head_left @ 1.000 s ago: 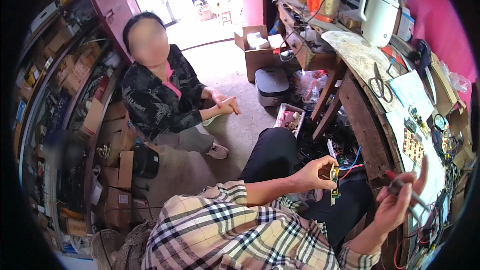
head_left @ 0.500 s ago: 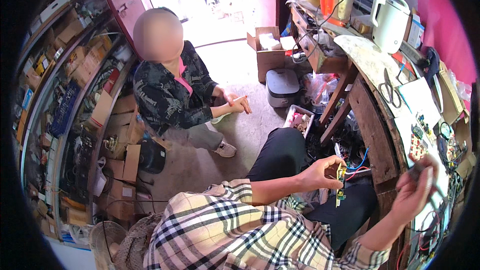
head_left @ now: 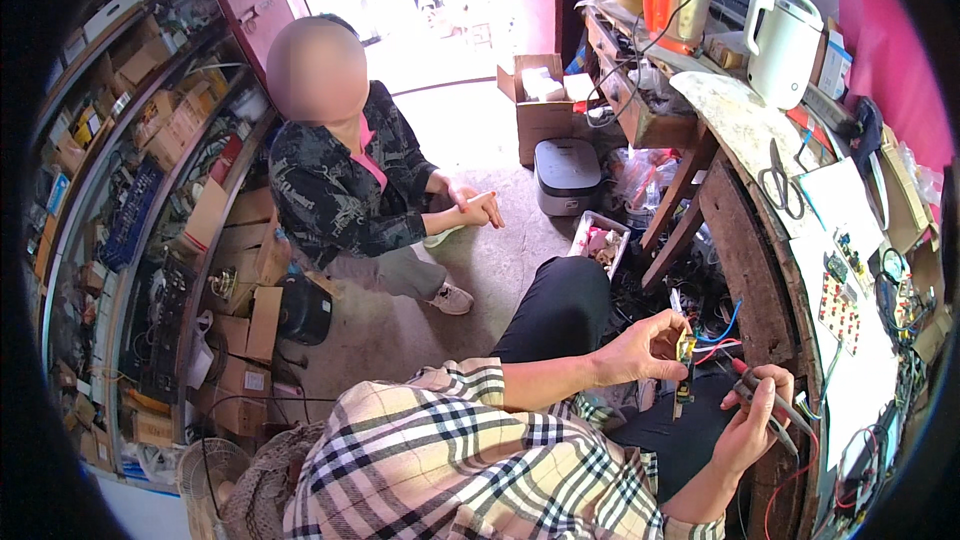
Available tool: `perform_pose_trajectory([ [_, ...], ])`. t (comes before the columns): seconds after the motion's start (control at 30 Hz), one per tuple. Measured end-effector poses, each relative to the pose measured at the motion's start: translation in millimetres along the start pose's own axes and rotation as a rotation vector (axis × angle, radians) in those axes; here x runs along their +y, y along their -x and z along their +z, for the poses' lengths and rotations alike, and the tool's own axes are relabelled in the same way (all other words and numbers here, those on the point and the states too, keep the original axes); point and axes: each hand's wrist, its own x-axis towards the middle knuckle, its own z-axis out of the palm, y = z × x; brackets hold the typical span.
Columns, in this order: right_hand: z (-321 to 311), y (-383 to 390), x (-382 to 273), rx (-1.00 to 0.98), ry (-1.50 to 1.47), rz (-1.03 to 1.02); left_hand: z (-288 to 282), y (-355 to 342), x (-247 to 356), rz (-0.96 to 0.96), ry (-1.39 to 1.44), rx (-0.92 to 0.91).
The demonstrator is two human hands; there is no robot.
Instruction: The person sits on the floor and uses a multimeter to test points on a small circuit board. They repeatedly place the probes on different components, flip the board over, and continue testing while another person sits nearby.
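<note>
A left hand (head_left: pixel 640 350) pinches a small yellow-and-green circuit board (head_left: pixel 685 365) in closed fingers, just off the worn wooden surface's (head_left: pixel 745 240) near edge, while the right hand (head_left: pixel 755 420) grips red and black meter probes (head_left: pixel 770 402) beside it.

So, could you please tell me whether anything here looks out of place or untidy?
Yes: a tangle of loose red and blue wires spills beneath the worn wooden workbench, beside the left hand holding a small yellow circuit part.
</note>
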Motion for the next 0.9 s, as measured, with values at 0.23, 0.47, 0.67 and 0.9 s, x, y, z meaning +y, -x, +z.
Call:
perform_pose_trajectory([
  [0.23,-0.8,-2.0,0.9,0.036,0.005,-0.021,0.9,-0.2,1.3,-0.002,0.004,-0.014],
  [0.47,-5.6,-2.0,3.4,0.021,-0.01,0.012,3.4,0.8,3.3,-0.024,0.022,-0.017],
  [0.67,-3.9,-1.9,1.7,0.033,-0.01,0.009,4.6,1.2,6.3,-0.028,0.011,-0.022],
  [0.9,-4.8,-0.5,2.0,0.026,-0.01,0.019,5.1,1.6,4.2,-0.021,0.031,-0.027],
])
